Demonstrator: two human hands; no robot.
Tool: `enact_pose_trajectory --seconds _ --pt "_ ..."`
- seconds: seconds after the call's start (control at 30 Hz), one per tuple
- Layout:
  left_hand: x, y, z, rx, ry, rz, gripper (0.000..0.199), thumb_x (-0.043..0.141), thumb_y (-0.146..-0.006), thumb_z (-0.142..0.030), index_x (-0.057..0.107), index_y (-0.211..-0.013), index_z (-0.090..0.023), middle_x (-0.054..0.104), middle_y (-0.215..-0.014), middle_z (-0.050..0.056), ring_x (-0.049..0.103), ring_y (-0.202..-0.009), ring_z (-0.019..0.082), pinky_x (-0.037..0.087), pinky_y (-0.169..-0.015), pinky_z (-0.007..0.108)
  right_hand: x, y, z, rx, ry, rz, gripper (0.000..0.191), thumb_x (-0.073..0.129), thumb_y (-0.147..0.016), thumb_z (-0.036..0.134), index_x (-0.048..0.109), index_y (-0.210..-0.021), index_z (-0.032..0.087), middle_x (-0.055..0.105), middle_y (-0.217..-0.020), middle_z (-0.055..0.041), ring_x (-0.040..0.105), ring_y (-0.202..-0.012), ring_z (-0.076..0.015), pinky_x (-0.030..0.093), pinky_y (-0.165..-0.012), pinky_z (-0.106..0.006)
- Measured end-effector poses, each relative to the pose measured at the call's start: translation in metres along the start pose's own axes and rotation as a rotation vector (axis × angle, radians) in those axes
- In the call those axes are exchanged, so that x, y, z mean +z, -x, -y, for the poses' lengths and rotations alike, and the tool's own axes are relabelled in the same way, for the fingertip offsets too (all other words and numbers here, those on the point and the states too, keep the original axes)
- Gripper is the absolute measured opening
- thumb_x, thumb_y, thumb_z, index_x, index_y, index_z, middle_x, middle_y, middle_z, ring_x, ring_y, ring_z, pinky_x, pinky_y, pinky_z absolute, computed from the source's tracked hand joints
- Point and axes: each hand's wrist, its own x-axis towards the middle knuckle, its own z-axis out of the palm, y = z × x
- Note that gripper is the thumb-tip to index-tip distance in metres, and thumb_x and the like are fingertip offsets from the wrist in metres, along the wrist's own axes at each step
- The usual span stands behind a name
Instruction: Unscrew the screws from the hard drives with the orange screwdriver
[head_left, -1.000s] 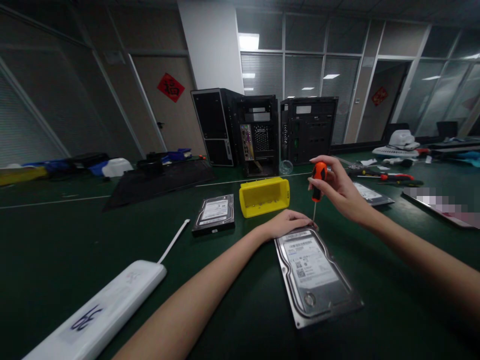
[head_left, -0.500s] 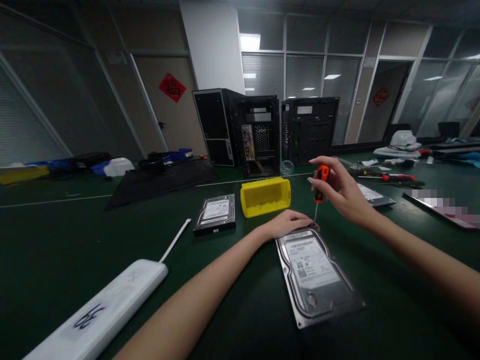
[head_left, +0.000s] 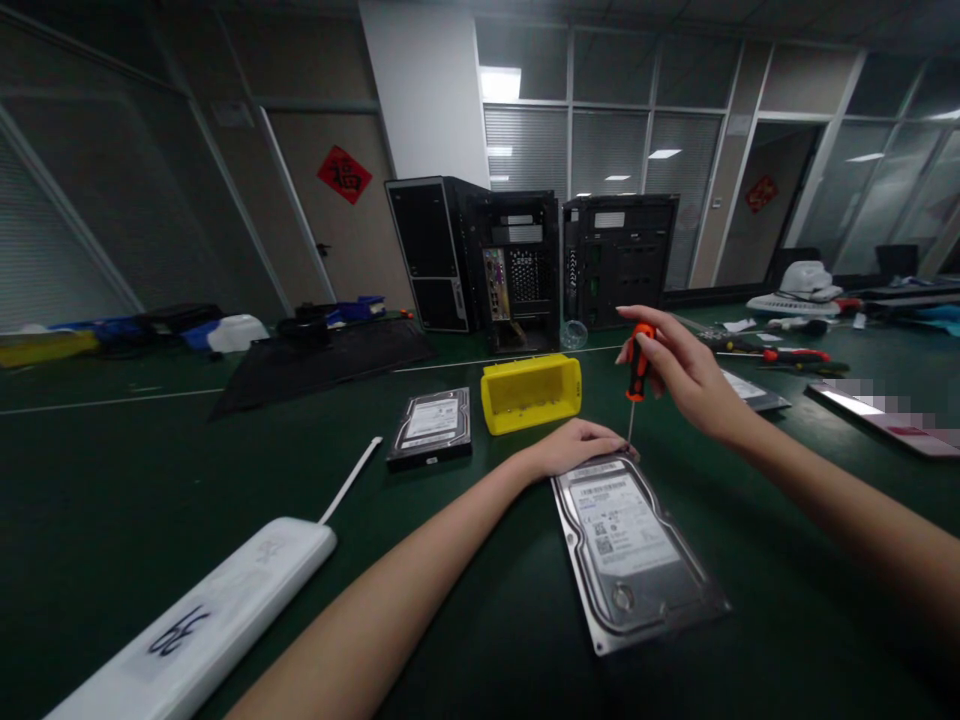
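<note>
hands: 2; hard drives: 3; computer cases: 3; orange-and-black screwdriver: 1

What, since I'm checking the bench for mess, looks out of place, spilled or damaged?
The far-right clutter: a red-handled tool lies near loose pale scraps, which looks untidy. Around the hands nothing stands out: the left hand rests on the nearest hard drive; the right hand holds a screwdriver.

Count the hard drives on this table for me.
3: the front hard drive, its far end under the left hand; a second hard drive left of the yellow bin; a third hard drive, partly hidden by the right hand.
</note>
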Motion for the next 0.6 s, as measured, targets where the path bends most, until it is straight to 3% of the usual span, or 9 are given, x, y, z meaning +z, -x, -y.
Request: enact_pose_trajectory --seconds 0.33,0.5,0.6 --pt "-0.0008 -0.0002 0.0011 0.003 -0.002 0.006 0.036 0.049 -0.088 -0.040 0.068 -0.103 -0.013 0.067 -0.106 0.006 0.060 -0.097 0.016 0.040 -0.090 0.024 -0.0040 0.0010 -0.0032 0.023 -0.037 0.045 0.039 0.036 -0.091 0.041 0.040 -0.128 0.029 0.057 -0.088 -0.0036 0.051 -0.064 -0.0128 0.043 -0.052 -0.026" --pt "-0.0008 -0.0005 0.0011 -0.016 -0.018 0.002 0.035 0.049 -0.088 -0.039 0.068 -0.102 -0.014 0.068 -0.105 0.005 0.059 -0.098 0.016 0.039 -0.090 0.024 0.0006 0.0032 -0.0031 0.014 0.006 -0.036 0.033 0.051 -0.085 0.039 0.047 -0.115 0.027 0.052 -0.079 -0.0014 0.053 -0.068 -0.0147 0.046 -0.056 -0.027" --pt "-0.0008 -0.0007 0.0012 -0.017 -0.021 0.000 0.034 0.048 -0.089 -0.039 0.068 -0.103 -0.014 0.067 -0.106 0.005 0.059 -0.098 0.016 0.040 -0.090 0.024 0.0024 0.0050 -0.0041 0.005 0.024 -0.048 0.036 0.050 -0.085 0.036 0.041 -0.120 0.028 0.053 -0.080 -0.0022 0.054 -0.069 -0.0161 0.048 -0.059 -0.030"
